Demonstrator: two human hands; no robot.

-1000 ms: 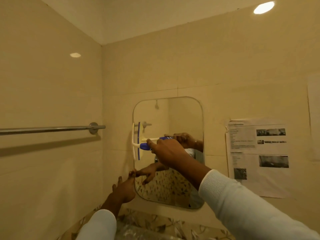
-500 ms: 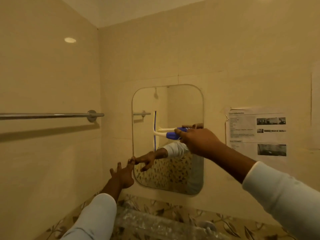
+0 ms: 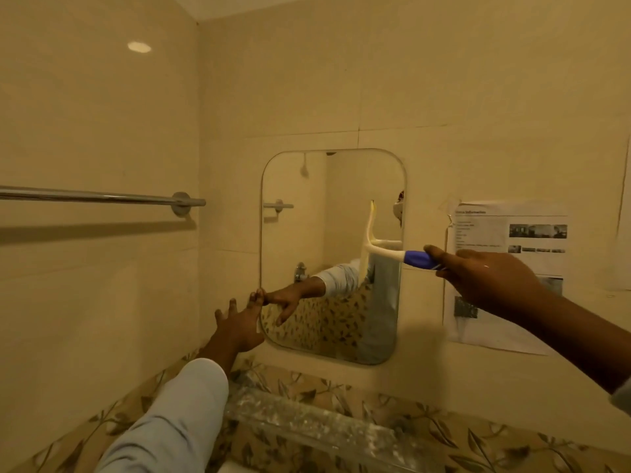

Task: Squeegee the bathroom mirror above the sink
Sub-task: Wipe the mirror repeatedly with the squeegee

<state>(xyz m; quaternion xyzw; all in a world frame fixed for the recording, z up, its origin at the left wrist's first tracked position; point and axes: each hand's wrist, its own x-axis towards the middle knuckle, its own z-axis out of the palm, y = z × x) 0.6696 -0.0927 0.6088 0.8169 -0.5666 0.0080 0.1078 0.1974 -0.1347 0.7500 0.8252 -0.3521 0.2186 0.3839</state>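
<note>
Left hand [image 3: 239,324]: fingers straight and spread, holding nothing, fingertips touching the lower left edge of the mirror [image 3: 307,233]. Further right, the squeegee [image 3: 386,251] stands with its blade upright on the glass, close to the mirror's right edge. Its blue handle is gripped in the curled fingers of the right hand [image 3: 488,281], which sits in front of a paper notice [image 3: 532,213] on the wall.

Risks, as I judge them from my station: the resting fingertips may smudge the lower left corner. The blade, so near the right rim, may run off the glass onto the tile and leave a narrow strip unwiped. A tilt of the wrist would lift one end of the blade and leave a streak. A wider swing could brush the notice.

Not resolved from this view: I cannot tell whether the glass is wet, nor whether the whole blade is in contact, since its reflection merges with it. The sink lies below the frame, and the right sleeve is cut off.
</note>
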